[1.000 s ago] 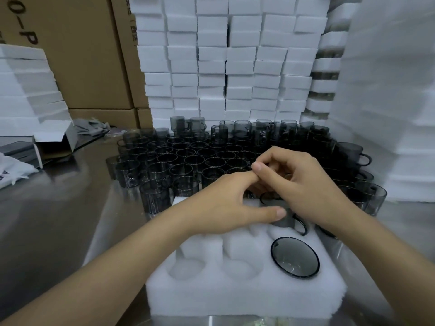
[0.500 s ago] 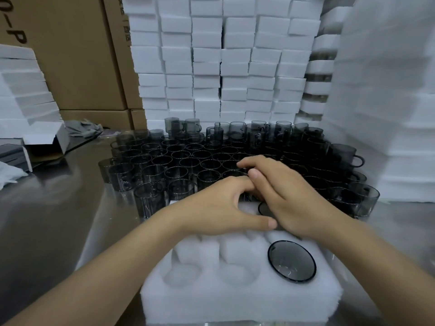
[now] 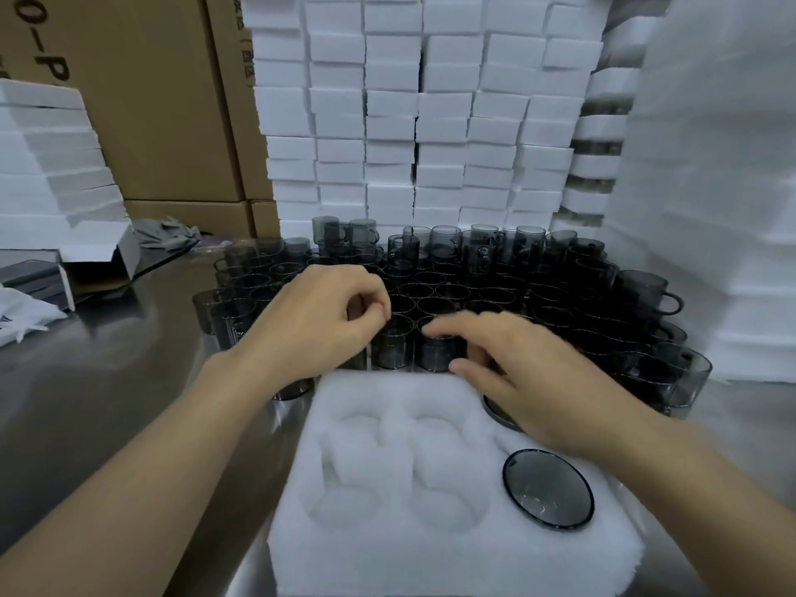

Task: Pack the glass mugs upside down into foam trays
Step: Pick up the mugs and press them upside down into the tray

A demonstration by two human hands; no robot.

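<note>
**LEGIBLE MARKINGS**

1. Large cardboard carton (image 3: 129, 101), upper left. Bold dark characters (image 3: 47, 53) are printed on its front face and run at a slant. The readable portion is "O–P". The frame edge cuts the string off. It cannot be told whether the first character is the letter O or a zero.

2. Second cardboard carton (image 3: 228, 122), just to the right of the first. Small dark print (image 3: 245, 64) stands in a column near its right edge. It is too small and blurred to read.

3. Glass mugs (image 3: 435, 295) and foam tray (image 3: 430, 553). No marking is legible on either.
</note>
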